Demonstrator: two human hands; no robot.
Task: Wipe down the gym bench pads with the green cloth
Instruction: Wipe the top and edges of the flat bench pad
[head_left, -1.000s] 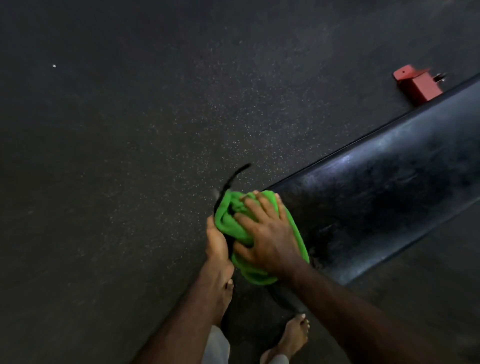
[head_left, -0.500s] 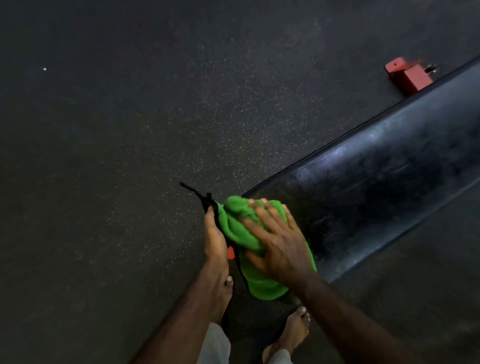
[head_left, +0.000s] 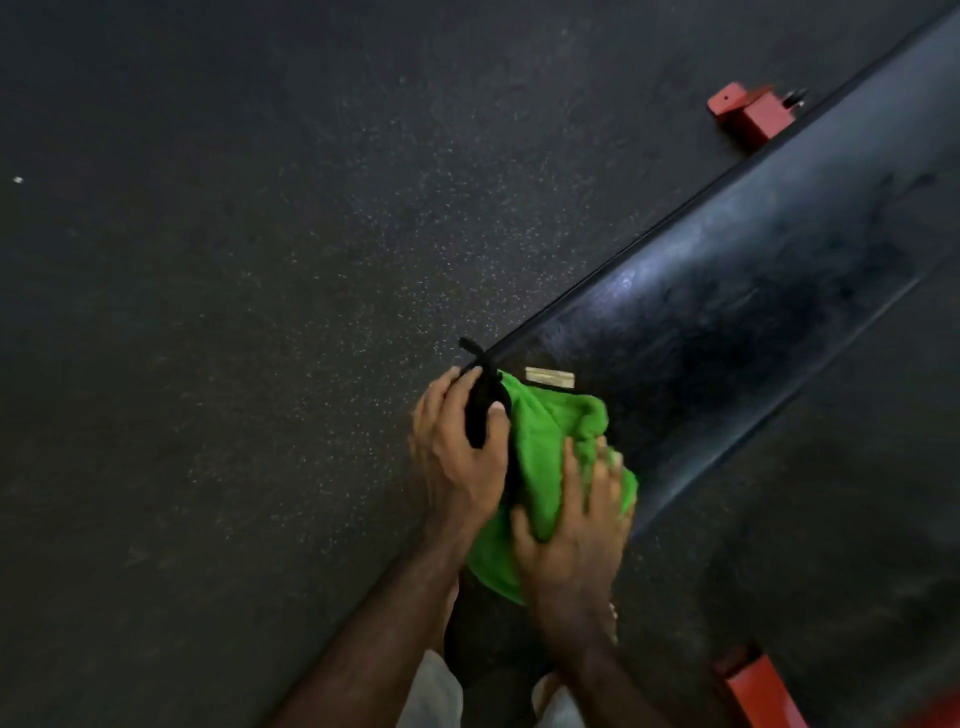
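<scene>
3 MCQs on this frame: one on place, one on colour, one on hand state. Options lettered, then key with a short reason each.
1. Where does the green cloth lie?
A. at the near end of the bench pad
B. on the floor far from the pad
C. on the red frame foot

2. What colour are the frame parts showing past the pad?
A. blue
B. red
C. yellow

3. What is the left hand doing?
A. hanging idle
B. lying flat on the floor
C. holding a black object

Key: 1 A, the cloth covers the pad's near end. 2 B, red metal shows at top and bottom right. 3 C, its fingers curl round the black object while the right hand presses the cloth.
</scene>
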